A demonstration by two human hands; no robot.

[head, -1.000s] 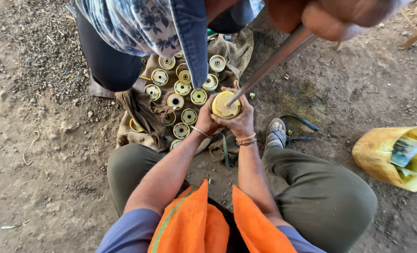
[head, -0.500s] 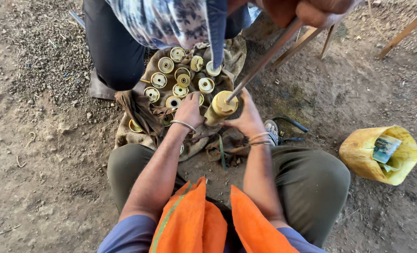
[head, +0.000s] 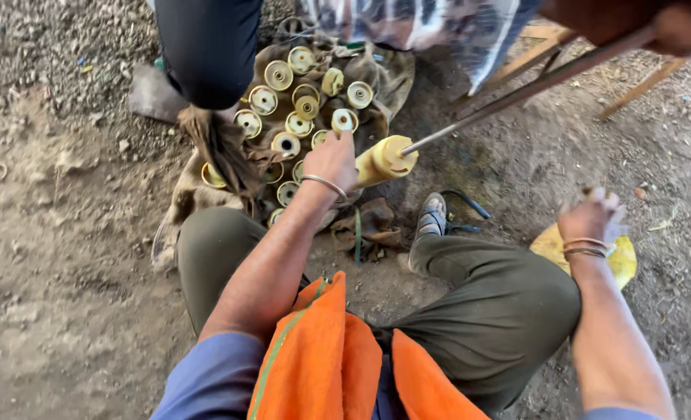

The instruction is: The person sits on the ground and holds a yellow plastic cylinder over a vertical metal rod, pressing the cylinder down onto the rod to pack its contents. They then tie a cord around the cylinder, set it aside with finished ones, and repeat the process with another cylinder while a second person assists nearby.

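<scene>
- While I watch from the head view, left hand (head: pixel 331 162) grips the yellow cylinder (head: pixel 383 161), tilted, at 12 o'clock from the knees
- Metal rod (head: pixel 516 92) enters the cylinder's open end from 2 o'clock, held by another person's hand (head: pixel 676 27)
- Right hand (head: pixel 593 220) blurred at 3 o'clock over a yellow bag (head: pixel 621 263); grip I cannot tell
- Yellow spools (head: pixel 287 101) lie clustered on brown sacking (head: pixel 388 74) at 11 o'clock

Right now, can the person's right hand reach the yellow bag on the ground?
Probably yes. The right hand hangs right over the yellow bag beside the knee, with nothing between them. The hand is blurred, so whether it touches the bag is unclear. The left hand is busy holding the yellow spool.
</scene>
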